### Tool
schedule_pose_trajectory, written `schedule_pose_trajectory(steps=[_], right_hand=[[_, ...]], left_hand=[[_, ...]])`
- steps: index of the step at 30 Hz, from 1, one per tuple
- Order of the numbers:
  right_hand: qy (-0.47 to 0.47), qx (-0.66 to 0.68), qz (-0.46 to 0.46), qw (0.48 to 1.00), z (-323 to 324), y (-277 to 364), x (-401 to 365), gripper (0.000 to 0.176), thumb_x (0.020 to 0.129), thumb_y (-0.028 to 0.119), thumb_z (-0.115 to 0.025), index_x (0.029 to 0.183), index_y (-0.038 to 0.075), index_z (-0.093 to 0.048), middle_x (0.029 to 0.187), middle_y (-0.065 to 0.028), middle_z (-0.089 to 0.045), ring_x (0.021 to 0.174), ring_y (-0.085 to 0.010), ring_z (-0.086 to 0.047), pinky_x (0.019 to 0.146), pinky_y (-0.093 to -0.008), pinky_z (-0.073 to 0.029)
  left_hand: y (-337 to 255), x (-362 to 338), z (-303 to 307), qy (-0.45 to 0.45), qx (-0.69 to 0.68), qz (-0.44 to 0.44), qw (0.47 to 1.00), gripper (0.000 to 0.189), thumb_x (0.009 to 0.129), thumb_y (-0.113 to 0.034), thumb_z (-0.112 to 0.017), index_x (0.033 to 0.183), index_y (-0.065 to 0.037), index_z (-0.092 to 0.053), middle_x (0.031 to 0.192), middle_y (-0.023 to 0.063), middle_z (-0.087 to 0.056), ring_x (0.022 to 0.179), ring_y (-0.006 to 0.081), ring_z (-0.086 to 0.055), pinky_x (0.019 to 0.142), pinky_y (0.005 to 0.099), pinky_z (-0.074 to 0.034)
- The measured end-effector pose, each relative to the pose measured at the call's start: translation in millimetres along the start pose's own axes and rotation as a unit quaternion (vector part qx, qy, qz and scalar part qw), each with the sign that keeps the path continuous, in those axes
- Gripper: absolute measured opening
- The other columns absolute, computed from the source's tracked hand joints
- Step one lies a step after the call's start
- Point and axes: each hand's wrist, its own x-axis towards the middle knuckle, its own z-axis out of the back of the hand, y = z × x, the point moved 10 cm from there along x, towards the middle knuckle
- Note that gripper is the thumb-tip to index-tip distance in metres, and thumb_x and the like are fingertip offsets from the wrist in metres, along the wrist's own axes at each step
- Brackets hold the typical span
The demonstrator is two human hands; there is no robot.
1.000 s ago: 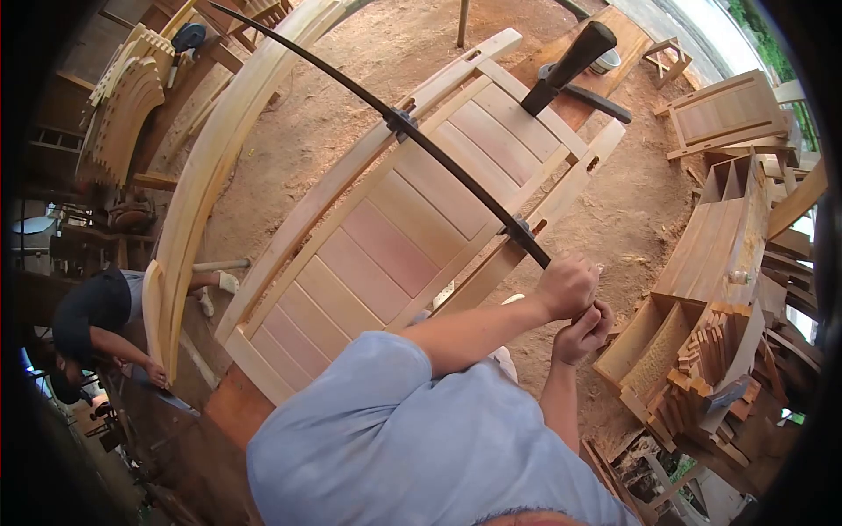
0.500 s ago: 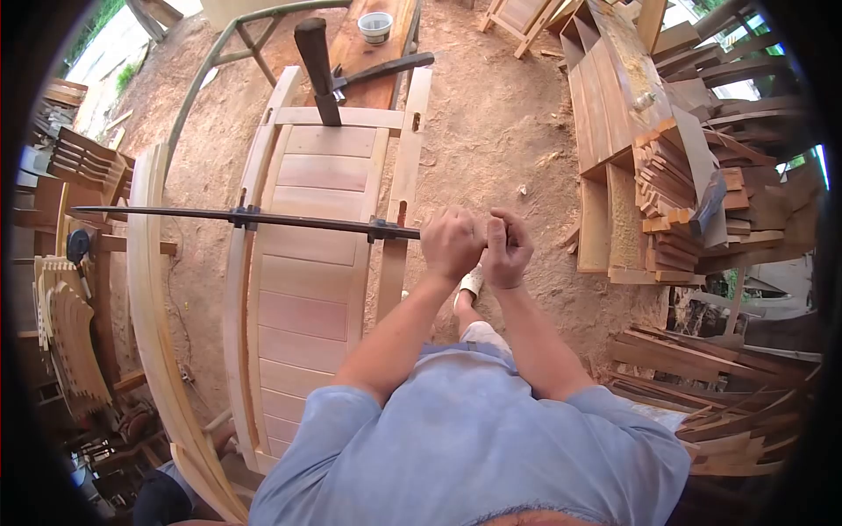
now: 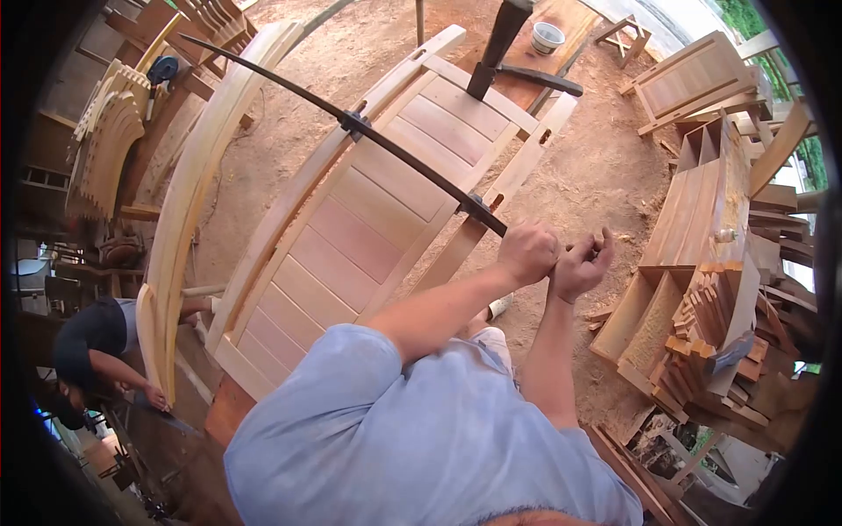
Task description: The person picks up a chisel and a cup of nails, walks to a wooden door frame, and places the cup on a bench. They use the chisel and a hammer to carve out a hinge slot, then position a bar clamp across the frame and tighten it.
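A long dark bar clamp (image 3: pixel 412 159) lies slantwise across a pale slatted wooden panel (image 3: pixel 355 210), its two jaws against the panel's side rails. My left hand (image 3: pixel 529 252) is closed in a fist round the clamp's near end, which it hides. Touching it on the right is my right hand (image 3: pixel 581 266), its fingers half curled and apart, with nothing visible in them. At the panel's far end, a dark wooden-headed mallet (image 3: pixel 498 48) stands on the top rail. A hammer's dark handle (image 3: pixel 539 81) reaches right from beside it.
A white tub (image 3: pixel 547 38) sits on a plank behind the panel. Curved pale timber (image 3: pixel 206 149) stands to the left, where another person (image 3: pixel 96 346) bends low. At right are a wooden box frame (image 3: pixel 693 210) and stacked offcuts (image 3: pixel 702 324) on dirt ground.
The view has turned, so the panel and clamp now slant down to the right. My right hand's fingers have loosened and spread. The bending person has come into fuller view.
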Motion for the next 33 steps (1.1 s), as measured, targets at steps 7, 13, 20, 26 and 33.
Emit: schedule_pose_trajectory(steps=[7, 13, 20, 26, 33], right_hand=[[0.216, 0.064, -0.047, 0.973, -13, 5, -11, 0.024, 0.092, 0.008, -0.06, 0.114, -0.002, -0.058, 0.08, -0.0021, -0.055, 0.067, -0.0096, -0.051, 0.061, -0.0244, -0.044], [0.186, 0.075, -0.008, 0.98, 62, -46, -24, 0.03, 0.091, 0.009, -0.06, 0.118, -0.002, -0.055, 0.098, -0.0063, -0.055, 0.08, -0.0111, -0.052, 0.07, -0.0264, -0.046], [0.227, -0.115, -0.206, 0.945, 168, -179, 9, 0.04, 0.085, 0.016, -0.066, 0.118, -0.002, -0.055, 0.107, -0.0114, -0.056, 0.088, -0.0174, -0.057, 0.078, -0.0311, -0.048], [0.257, -0.139, -0.212, 0.933, 211, -253, 79, 0.039, 0.085, 0.019, -0.066, 0.115, -0.005, -0.057, 0.104, -0.0127, -0.06, 0.093, -0.0201, -0.058, 0.081, -0.032, -0.048], [0.341, -0.145, -0.201, 0.907, 174, -259, 136, 0.039, 0.086, 0.02, -0.066, 0.116, -0.004, -0.057, 0.105, -0.0132, -0.061, 0.095, -0.0199, -0.058, 0.084, -0.0318, -0.048]], left_hand=[[-15, 3, 11, 0.005, 0.014, -0.043, 0.999, 0.024, 0.084, -0.019, -0.055, 0.065, -0.006, -0.06, 0.069, 0.0114, -0.063, 0.075, 0.03, -0.062, 0.067, 0.0435, -0.048], [-9, 6, 6, 0.01, 0.028, -0.014, 0.999, 0.026, 0.083, -0.018, -0.055, 0.062, -0.004, -0.06, 0.07, 0.012, -0.063, 0.073, 0.0313, -0.062, 0.07, 0.0444, -0.048], [-9, 4, 4, 0.062, 0.093, 0.02, 0.994, 0.033, 0.088, -0.026, -0.056, 0.067, -0.001, -0.062, 0.081, 0.0162, -0.063, 0.082, 0.0344, -0.061, 0.077, 0.0444, -0.048], [-17, 13, 14, 0.051, 0.233, 0.078, 0.968, 0.039, 0.086, -0.037, -0.057, 0.071, -0.003, -0.066, 0.081, 0.0154, -0.065, 0.083, 0.0331, -0.063, 0.076, 0.0426, -0.047], [-9, 18, 38, 0.115, 0.182, 0.214, 0.953, 0.04, 0.082, -0.042, -0.06, 0.072, -0.004, -0.067, 0.083, 0.0153, -0.067, 0.086, 0.0287, -0.065, 0.088, 0.0393, -0.045]])
